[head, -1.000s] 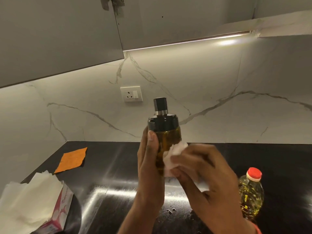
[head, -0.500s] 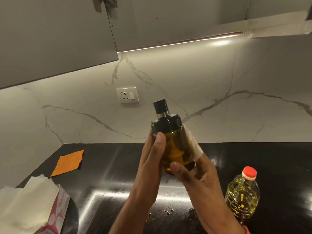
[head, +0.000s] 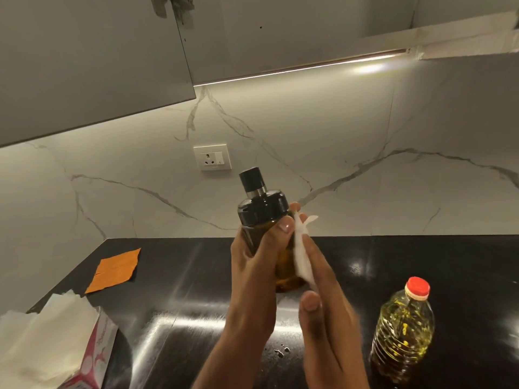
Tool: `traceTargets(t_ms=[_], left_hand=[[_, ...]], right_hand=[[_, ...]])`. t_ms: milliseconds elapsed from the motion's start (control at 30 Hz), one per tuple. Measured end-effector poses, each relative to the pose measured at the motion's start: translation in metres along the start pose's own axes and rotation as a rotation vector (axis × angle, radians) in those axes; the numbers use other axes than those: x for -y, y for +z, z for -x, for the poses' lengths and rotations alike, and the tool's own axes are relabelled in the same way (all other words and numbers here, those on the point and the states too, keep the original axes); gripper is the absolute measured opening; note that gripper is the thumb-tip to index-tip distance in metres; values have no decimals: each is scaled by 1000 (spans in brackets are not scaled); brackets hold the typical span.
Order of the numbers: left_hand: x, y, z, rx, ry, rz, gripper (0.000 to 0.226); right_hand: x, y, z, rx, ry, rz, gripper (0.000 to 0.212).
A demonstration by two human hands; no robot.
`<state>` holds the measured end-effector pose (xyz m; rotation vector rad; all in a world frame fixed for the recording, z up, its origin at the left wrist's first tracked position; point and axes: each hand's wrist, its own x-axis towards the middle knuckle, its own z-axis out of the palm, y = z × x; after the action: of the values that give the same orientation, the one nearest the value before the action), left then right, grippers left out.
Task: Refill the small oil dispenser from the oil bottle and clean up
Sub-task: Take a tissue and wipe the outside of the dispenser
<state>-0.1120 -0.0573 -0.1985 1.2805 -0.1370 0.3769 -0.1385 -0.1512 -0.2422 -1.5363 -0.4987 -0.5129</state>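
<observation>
— So where is the oil dispenser (head: 264, 217)?

— Up in the air above the black desk (head: 421, 256), tilted a little, its black cap and nozzle on top and amber glass below. The left hand (head: 255, 265) has it: that grip is wrapped round the glass body, thumb tip just under the cap.

— And the right hand (head: 323, 304)?

— Pressed flat against the dispenser's right side, fingers straight, with a white tissue (head: 302, 256) trapped between palm and glass. So that grip is wide, pushing the tissue on rather than curling round it.

— Where is the oil bottle (head: 401, 335)?

— Standing upright on the desk to the right of the hands, apart from them, red cap on, yellow oil inside.

— Anything else?

— An orange cloth (head: 116, 270) lies on the desk at the far left, near the marble wall. A tissue box (head: 95, 355) sits at the lower left corner, white sheets spilling out. Small droplets (head: 282, 349) dot the desk below the wrists. A wall socket (head: 212, 157) sits behind the dispenser.
</observation>
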Motion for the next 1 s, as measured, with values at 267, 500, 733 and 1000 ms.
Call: traceTargets(t_ms=[267, 500, 733, 1000], left_hand=[[-2, -7, -3, -50, -2, 39, 101], [3, -3, 3, -65, -25, 20, 96], [6, -18, -1, -67, -2, 85, 101], [4, -10, 6, -47, 72, 0, 85]], right_hand=[[2, -25, -26, -67, -370, 330, 26], [18, -31, -76, -39, -450, 347, 21], [11, -23, -43, 62, -551, 343, 18], [27, -19, -85, -50, -416, 249, 17]])
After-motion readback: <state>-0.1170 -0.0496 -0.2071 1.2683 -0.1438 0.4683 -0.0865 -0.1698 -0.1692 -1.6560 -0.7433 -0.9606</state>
